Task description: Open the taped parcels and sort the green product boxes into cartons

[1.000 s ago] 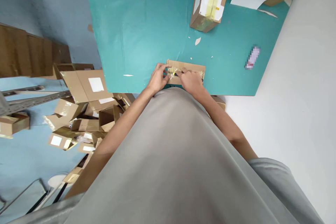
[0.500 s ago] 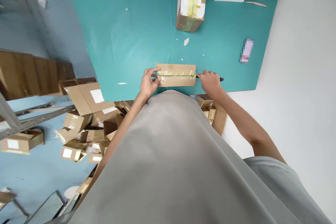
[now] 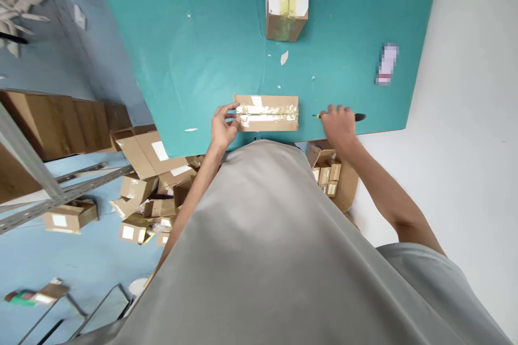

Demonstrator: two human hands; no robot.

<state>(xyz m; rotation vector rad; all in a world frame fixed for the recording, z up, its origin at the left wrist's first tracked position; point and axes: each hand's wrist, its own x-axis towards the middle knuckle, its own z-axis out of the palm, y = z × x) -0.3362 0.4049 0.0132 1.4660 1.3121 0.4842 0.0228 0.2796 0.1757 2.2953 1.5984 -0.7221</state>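
A small brown cardboard box (image 3: 269, 125) with shiny clear tape along its middle seam lies on the green tabletop, close to my body. My left hand (image 3: 224, 126) grips its left end, thumb and fingers on the edge. To the right of the box, my right hand (image 3: 339, 125) is wrapped around a utility knife (image 3: 360, 117) with a black and yellow handle. Its blade points left and is apart from the box.
A taller taped carton (image 3: 286, 27) stands at the far side of the green table (image 3: 210, 54). White paper scraps (image 3: 284, 57) and a blurred-out pale item (image 3: 387, 64) lie on it. Several cartons (image 3: 140, 188) are heaped on the floor at left; an open carton (image 3: 343, 194) holds small boxes at right.
My right hand has drawn the knife rightward, away from the box's right end where the blade was touching the seam. My left hand still holds the left end.
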